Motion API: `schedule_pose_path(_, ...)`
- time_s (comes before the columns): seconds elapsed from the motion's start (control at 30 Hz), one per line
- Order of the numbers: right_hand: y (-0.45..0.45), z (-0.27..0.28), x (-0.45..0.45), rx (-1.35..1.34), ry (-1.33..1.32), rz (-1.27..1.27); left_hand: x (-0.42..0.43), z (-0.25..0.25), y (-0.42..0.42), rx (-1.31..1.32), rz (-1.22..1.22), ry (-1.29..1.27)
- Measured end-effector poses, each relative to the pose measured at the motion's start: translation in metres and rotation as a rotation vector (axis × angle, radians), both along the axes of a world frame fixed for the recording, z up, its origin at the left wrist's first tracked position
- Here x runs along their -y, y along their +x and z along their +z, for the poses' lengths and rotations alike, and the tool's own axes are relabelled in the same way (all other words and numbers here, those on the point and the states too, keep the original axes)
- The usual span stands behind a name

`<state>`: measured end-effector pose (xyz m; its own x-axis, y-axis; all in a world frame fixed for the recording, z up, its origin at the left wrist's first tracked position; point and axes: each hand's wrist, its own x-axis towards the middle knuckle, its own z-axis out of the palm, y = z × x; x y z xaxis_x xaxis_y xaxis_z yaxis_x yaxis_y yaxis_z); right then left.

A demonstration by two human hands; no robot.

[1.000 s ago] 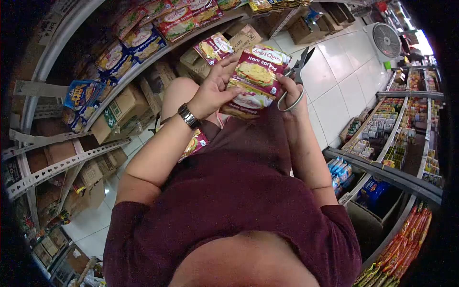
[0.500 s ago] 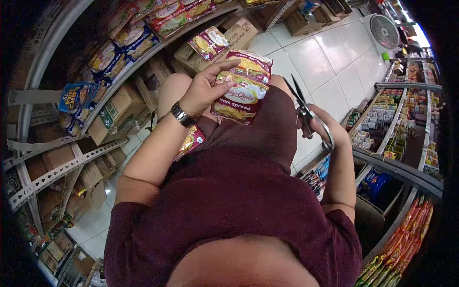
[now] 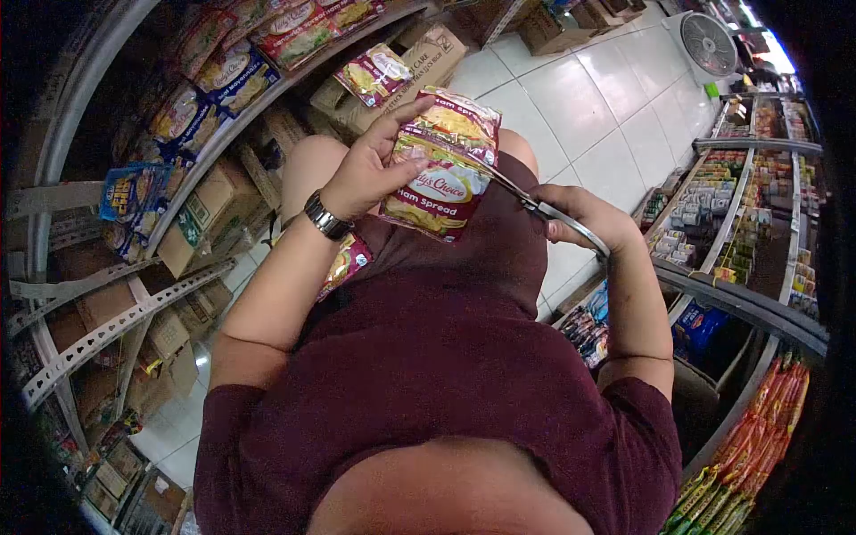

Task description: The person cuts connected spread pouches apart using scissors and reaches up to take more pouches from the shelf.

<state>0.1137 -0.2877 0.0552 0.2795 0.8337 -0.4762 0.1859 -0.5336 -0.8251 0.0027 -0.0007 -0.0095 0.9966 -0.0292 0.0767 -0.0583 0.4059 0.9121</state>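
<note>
Two joined ham spread sachets, maroon and yellow, hang above my lap with my left hand closed on their left edge. My right hand grips a pair of scissors by the handles. The blades point left and reach the seam between the upper and lower sachet; part of them is hidden by the pack. Another ham spread pack lies on a cardboard box beyond my left hand. One more sachet rests on my lap, partly under my left wrist.
Shelves at left carry mayonnaise packs and sandwich spread packs. At right, a metal rack holds cans and sachets. A fan stands on the tiled floor at the far right.
My right hand has moved left, bringing the scissors from beside the sachets to the seam between them. The blades have swung from pointing up to pointing left. My left hand keeps its hold.
</note>
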Motion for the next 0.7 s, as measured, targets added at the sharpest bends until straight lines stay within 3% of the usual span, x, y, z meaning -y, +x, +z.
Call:
schedule_pose_path(0.13, 0.002, -0.001, -0.001, 0.034, 0.052, 0.02, 0.0, 0.002, 0.001, -0.007, -0.04, -0.036)
schedule_pose_path(0.23, 0.003, 0.007, -0.001, -0.085, -0.02, -0.022, -0.002, 0.001, 0.0, 0.014, -0.041, -0.003)
schedule_pose_path(0.33, 0.006, 0.008, -0.001, -0.045, -0.081, 0.104, -0.001, 0.001, 0.001, 0.024, -0.031, 0.009)
schedule_pose_path(0.43, 0.003, 0.003, -0.003, -0.086, 0.011, -0.002, -0.001, 0.002, 0.001, 0.021, -0.025, 0.019)
schedule_pose_path(0.7, 0.005, 0.012, -0.006, 0.036, -0.036, 0.094, -0.001, -0.001, 0.002, 0.043, -0.017, 0.058)
